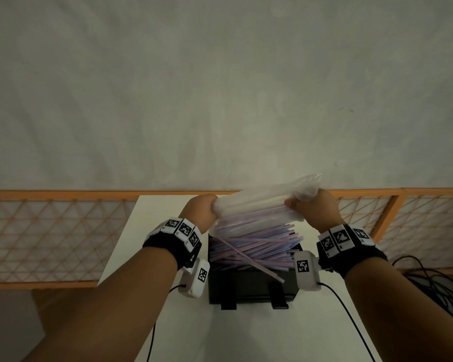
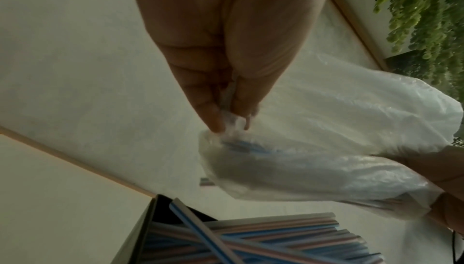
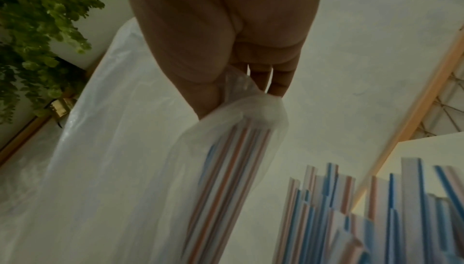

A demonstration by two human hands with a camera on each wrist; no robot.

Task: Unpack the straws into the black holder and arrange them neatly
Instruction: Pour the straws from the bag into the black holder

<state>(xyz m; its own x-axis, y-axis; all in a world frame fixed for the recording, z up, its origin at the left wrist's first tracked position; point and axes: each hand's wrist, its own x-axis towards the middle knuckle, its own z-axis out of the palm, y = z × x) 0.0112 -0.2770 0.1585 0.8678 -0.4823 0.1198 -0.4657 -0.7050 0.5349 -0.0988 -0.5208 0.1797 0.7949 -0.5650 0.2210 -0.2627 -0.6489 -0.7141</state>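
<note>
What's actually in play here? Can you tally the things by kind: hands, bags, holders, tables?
Hands: 2, left hand and right hand, both gripping the bag
Plastic bag: 1, some straws inside
Black holder: 1, heaped with loose striped straws, too many to count
White table: 1
Total: 5

A white table [image 1: 246,335] stands against an orange mesh fence [image 1: 50,236]. On it sits a black holder [image 1: 251,286], heaped with striped straws [image 1: 249,250].
</note>
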